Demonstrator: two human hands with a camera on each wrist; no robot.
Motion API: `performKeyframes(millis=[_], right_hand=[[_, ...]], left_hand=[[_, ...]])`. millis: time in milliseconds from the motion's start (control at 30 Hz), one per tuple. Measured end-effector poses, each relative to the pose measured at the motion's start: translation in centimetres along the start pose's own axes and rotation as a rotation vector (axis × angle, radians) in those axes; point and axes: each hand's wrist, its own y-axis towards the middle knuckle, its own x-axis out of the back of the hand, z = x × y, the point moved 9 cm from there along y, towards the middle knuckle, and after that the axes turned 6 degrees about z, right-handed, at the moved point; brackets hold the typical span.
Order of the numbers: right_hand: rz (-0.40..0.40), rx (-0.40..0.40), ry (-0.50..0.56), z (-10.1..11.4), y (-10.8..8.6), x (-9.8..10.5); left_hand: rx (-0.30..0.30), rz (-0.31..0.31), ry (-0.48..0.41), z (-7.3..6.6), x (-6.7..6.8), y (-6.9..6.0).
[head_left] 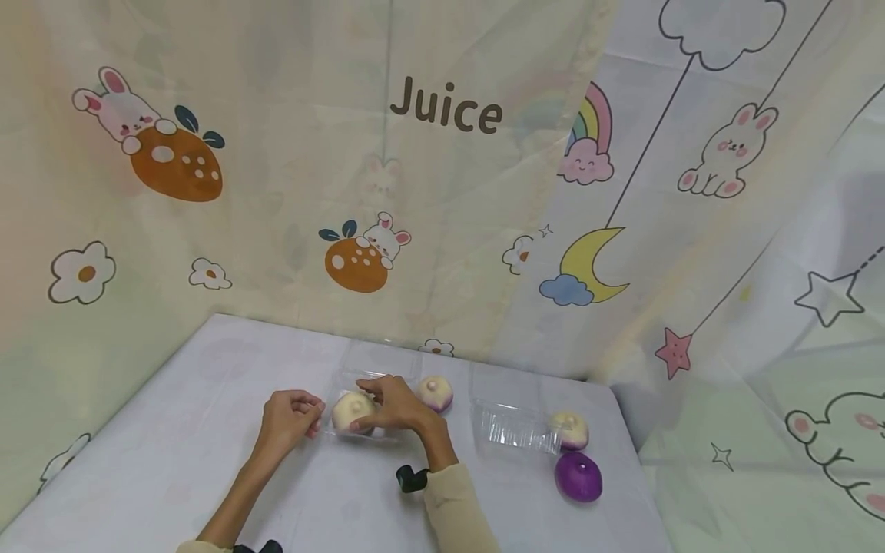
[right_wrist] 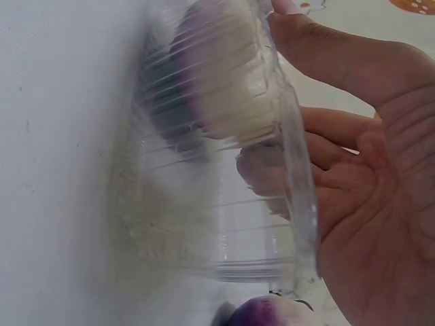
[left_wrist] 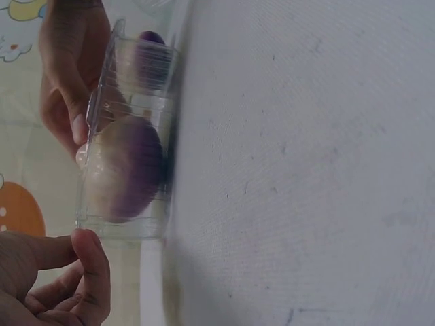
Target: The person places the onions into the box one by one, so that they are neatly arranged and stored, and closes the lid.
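Note:
A clear plastic container (head_left: 383,438) lies on the table with its lid folded back, and a cream-and-purple turnip (head_left: 349,413) sits in its left part. My right hand (head_left: 394,403) reaches over the container, thumb and fingers around the turnip's upper side. Through the ribbed wall in the right wrist view, fingertips show inside, beside the turnip (right_wrist: 231,75). At the container's left end, my left hand (head_left: 286,418) pinches the rim between thumb and forefinger. In the left wrist view, the thumb (left_wrist: 88,251) touches the corner.
Another turnip (head_left: 435,393) stands just right of the container. Farther right is a second clear container (head_left: 515,426), with a turnip (head_left: 570,430) at its right end and a purple round vegetable (head_left: 578,476) in front. Printed curtains (head_left: 442,192) hang behind the white table (head_left: 346,499).

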Motion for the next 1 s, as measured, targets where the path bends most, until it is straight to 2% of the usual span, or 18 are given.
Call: performKeyframes(millis=[233,500,1000], right_hand=[[-0.006,-0.046,0.005,-0.4,-0.7,0.7],[-0.060,-0.013,0.130,-0.1,-1.6,1.8],[-0.113,-0.018,0.133,-0.2,-3.2,4.2]], left_hand=[[-0.004,-0.002,0.002,-0.2,0.0,-0.2],[-0.004,-0.003,0.001,-0.3,0.0,-0.2],[-0.007,0.000,-0.009,0.0,0.0,-0.1]])
